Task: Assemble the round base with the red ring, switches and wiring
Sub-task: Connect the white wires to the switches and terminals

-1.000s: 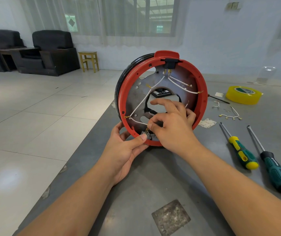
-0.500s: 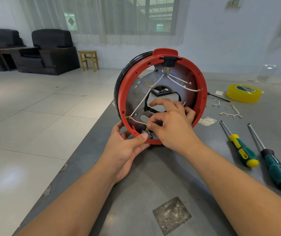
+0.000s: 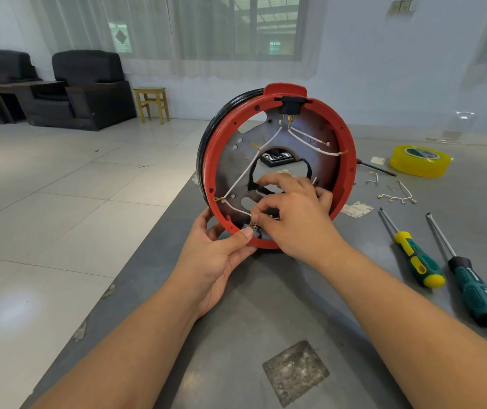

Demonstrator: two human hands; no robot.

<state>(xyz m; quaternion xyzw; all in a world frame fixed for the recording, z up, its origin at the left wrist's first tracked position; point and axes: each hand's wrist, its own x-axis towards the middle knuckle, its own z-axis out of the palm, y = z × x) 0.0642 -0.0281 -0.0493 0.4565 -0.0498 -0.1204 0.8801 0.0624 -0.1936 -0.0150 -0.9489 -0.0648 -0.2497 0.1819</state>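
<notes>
The round base stands on edge on the grey table, its red ring (image 3: 350,160) facing me around a dark metal plate (image 3: 322,166). White wires (image 3: 238,183) run from a black switch (image 3: 290,105) at the top to brass terminals. My left hand (image 3: 217,255) grips the ring's lower rim, thumb pressed on a small grey switch (image 3: 251,229) at the bottom. My right hand (image 3: 295,214) reaches inside the ring and pinches a brass wire terminal just above that switch. A black cable (image 3: 307,169) loops through the plate's middle opening.
Two screwdrivers lie at the right: one yellow-green (image 3: 416,261), one dark green (image 3: 472,287). A yellow tape roll (image 3: 419,160), loose white wires (image 3: 395,196) and paper scraps lie behind. The table's left edge (image 3: 136,255) drops to tiled floor. Armchairs and a stool stand far left.
The base and both hands stay almost in place. My right fingers have shifted slightly at the bottom terminal.
</notes>
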